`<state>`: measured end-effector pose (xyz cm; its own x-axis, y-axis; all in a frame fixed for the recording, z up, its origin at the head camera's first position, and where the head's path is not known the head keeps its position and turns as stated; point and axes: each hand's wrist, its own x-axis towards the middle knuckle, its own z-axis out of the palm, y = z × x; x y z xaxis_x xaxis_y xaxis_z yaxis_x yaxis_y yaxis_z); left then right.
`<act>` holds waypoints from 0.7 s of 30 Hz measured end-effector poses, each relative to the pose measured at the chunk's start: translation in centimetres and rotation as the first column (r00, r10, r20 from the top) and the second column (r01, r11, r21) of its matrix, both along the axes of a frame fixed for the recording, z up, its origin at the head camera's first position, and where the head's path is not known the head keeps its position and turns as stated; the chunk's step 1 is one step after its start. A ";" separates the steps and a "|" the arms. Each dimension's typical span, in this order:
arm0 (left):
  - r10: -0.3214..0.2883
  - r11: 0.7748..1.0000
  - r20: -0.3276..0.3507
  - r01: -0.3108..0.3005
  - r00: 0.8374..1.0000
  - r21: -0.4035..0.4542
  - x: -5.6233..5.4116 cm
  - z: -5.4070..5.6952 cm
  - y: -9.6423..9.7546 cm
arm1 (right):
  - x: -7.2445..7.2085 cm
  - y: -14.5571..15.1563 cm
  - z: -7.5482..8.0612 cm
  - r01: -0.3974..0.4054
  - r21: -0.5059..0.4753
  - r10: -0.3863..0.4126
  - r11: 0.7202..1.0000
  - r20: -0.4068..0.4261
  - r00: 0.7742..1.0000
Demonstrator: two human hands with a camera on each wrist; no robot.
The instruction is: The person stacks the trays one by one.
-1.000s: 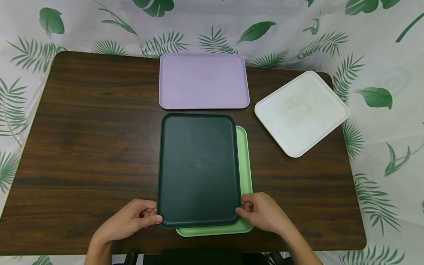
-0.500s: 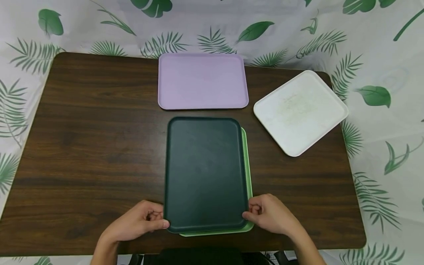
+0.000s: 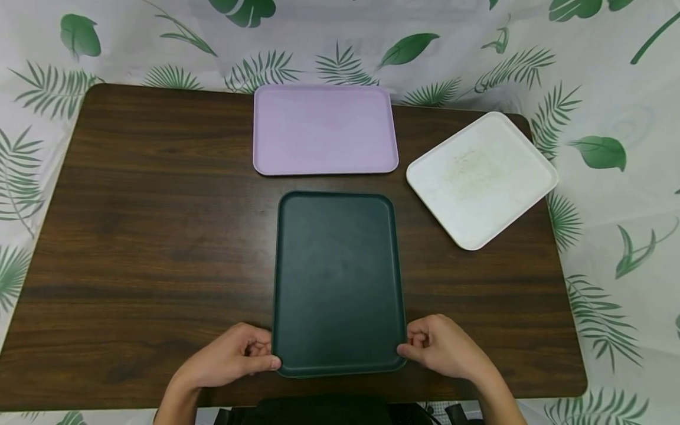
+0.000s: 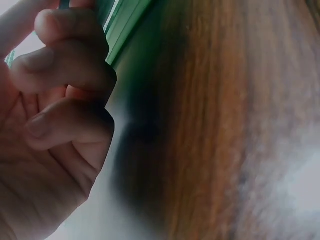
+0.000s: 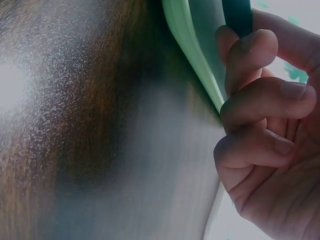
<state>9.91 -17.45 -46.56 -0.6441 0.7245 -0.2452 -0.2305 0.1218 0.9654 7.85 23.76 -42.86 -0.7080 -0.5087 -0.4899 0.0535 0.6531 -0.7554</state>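
Observation:
Both hands hold a dark green rectangular tray by its near corners, its long sides running away from the person. My left hand pinches the left edge, thumb over the rim and the other fingers curled below. Opposite it, my right hand pinches the right edge in the same way. A light green tray lies directly beneath; the dark tray covers almost all of it in the head view. In the right wrist view a gap shows between the light rim and the dark tray's edge.
Behind the dark tray lies a lilac tray, lengthwise along the far edge of the brown wooden table. A white tray with faint stains sits at an angle to the right. Leaf-patterned cloth surrounds the table.
Both hands have carried the dark green tray rightward and slightly toward the person. The light green tray's right and near edges, visible before, are now covered in the head view.

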 end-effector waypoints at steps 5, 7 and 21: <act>0.001 0.999 0.004 0.000 1.000 -0.040 0.0 0.0 0.4 | 0.1 0.3 0.0 0.004 0.007 -0.004 1.000 0.004 1.000; 0.001 0.999 -0.004 -0.001 1.000 -0.049 0.1 0.0 0.5 | 0.1 0.4 -0.1 0.004 0.009 -0.004 1.000 0.006 1.000; -0.014 0.985 -0.082 0.000 0.997 -0.175 0.2 0.5 1.2 | 0.3 0.4 -0.1 -0.005 0.060 0.007 0.998 -0.027 1.000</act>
<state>10.15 -16.24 -46.09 -0.6625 0.6799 -0.3143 -0.1492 0.2914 0.9449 8.12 24.16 -42.97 -0.7186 -0.4833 -0.5000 0.0291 0.6975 -0.7160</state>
